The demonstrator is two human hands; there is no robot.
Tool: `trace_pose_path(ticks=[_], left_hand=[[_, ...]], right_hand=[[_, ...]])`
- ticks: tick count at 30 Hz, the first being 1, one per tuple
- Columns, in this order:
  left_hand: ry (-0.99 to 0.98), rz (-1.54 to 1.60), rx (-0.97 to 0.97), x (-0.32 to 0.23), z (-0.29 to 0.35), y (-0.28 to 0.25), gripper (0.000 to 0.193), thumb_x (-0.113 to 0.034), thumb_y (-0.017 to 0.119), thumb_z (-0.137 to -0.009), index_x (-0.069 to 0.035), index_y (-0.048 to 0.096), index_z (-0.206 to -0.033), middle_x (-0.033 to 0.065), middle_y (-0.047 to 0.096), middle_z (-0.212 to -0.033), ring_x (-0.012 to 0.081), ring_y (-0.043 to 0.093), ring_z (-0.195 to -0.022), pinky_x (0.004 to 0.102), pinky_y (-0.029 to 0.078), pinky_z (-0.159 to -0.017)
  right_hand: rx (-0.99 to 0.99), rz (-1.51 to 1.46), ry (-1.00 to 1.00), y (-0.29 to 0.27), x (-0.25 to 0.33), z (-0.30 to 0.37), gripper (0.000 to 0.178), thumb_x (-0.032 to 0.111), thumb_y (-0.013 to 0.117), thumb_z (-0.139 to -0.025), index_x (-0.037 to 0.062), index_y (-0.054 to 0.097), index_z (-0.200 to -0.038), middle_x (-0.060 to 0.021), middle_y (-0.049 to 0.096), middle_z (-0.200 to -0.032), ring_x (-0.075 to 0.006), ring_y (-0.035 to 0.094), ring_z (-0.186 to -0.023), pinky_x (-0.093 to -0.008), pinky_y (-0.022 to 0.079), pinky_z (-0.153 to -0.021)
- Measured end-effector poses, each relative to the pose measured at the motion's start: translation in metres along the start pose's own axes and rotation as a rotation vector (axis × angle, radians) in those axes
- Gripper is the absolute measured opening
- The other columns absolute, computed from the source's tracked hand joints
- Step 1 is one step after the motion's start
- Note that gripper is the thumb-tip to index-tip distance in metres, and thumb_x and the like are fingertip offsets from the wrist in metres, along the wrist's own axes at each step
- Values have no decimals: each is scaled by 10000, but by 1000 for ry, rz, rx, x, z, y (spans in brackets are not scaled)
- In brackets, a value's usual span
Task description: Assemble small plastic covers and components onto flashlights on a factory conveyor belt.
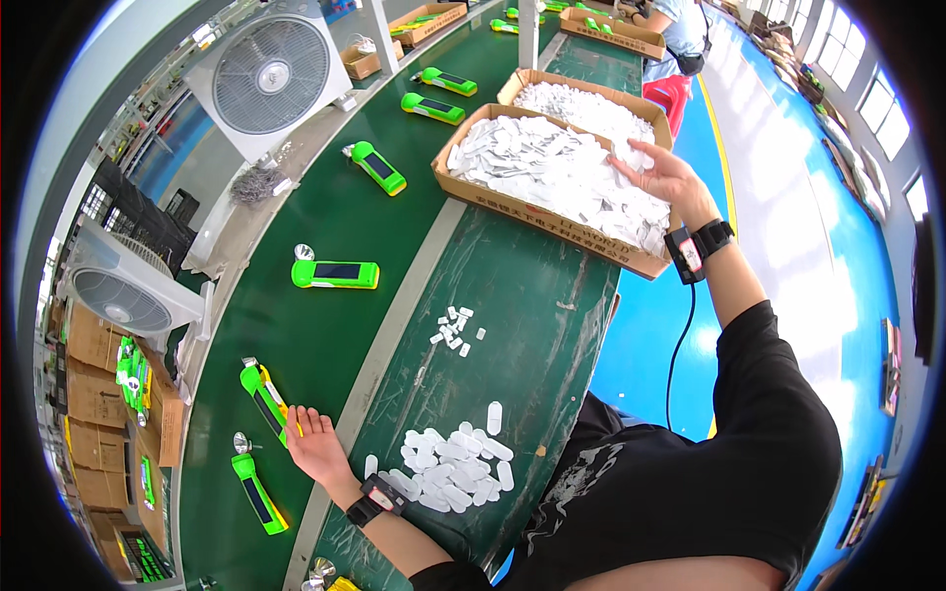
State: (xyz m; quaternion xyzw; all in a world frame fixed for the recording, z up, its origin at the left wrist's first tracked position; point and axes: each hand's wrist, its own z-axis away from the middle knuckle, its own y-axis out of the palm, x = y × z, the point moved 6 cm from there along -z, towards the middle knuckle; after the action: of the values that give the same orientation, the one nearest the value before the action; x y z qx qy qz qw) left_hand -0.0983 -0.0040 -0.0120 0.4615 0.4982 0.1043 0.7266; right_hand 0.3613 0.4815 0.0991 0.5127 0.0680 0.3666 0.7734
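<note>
- The cardboard box (552,212) sits at the far end of the green surface (522,325), heaped with small white oblong pieces (552,167).
- Right hand (662,175) lies on the heap by the box's right edge, grip loosely spread, clasping nothing.
- Left hand (315,443), well short of the box, rests open beside a green flashlight (264,394); a white pile (448,468) lies near it.

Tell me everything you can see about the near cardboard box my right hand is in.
The box is a shallow, open tray of brown cardboard, set slantwise on the green bench with print along its front wall. It is heaped nearly full with small white oblong pieces. The right hand rests on the pieces near its right end. A second, similar box sits against its far side.
</note>
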Motion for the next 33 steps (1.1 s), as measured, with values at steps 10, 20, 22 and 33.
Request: trace_pose_path(ticks=[10, 20, 22, 33], left_hand=[[-2, -13, -83, 10, 0, -13, 375, -250, 496, -915, -16, 525, -1207, 102, 569, -1136, 233, 538, -1018, 375, 436, -875], [44, -85, -67, 6, -5, -4, 338, -264, 545, -905, -21, 551, -1140, 73, 608, -1042, 180, 581, -947, 326, 470, -785], [54, -96, -83, -1, 2, -8, 341, -267, 545, -905, -21, 551, -1141, 71, 607, -1040, 179, 581, -946, 326, 470, -787], [38, -103, 20, 9, -4, -6, 400, -296, 486, -931, -20, 505, -1219, 74, 593, -1116, 199, 559, -1008, 344, 452, -844]], right_hand=[[-104, -124, 156, -38, -8, -35, 349, 33, 521, -914, -98, 437, -1227, -242, 467, -1245, -330, 441, -1201, -356, 435, -1011], [197, 452, 382, 31, -175, 19, 315, 52, 522, -901, -24, 472, -1202, -210, 514, -1199, -355, 475, -1163, -411, 482, -947], [259, 462, 558, 34, -241, 39, 326, 54, 531, -890, -18, 468, -1201, -217, 525, -1177, -334, 519, -1106, -415, 487, -933], [469, 809, 1031, -21, -451, 132, 343, 54, 555, -894, 46, 439, -1216, -95, 531, -1171, -241, 563, -1065, -484, 504, -885]])
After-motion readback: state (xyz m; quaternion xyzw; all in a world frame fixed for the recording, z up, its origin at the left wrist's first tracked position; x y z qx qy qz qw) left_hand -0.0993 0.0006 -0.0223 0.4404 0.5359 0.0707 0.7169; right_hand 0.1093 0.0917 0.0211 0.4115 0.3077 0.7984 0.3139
